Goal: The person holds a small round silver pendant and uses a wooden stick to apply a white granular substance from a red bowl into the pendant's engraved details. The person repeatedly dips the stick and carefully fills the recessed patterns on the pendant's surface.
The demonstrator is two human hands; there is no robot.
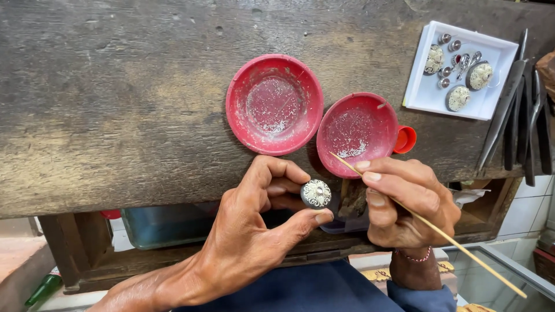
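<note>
Head view, round silver ornament (316,193) pinched between left fingers (289,222), thin stick (428,224) in right fingers (384,182)

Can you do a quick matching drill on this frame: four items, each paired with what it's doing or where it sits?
Items:
1. left hand
2. right hand
3. white tray
4. pliers

States:
A. lies at the bench's right edge, beside the tray
B. holds a thin wooden stick
C. pinches a round filigree ornament
D. carries several small silver pieces

Pairs: 1-C, 2-B, 3-D, 4-A
</note>
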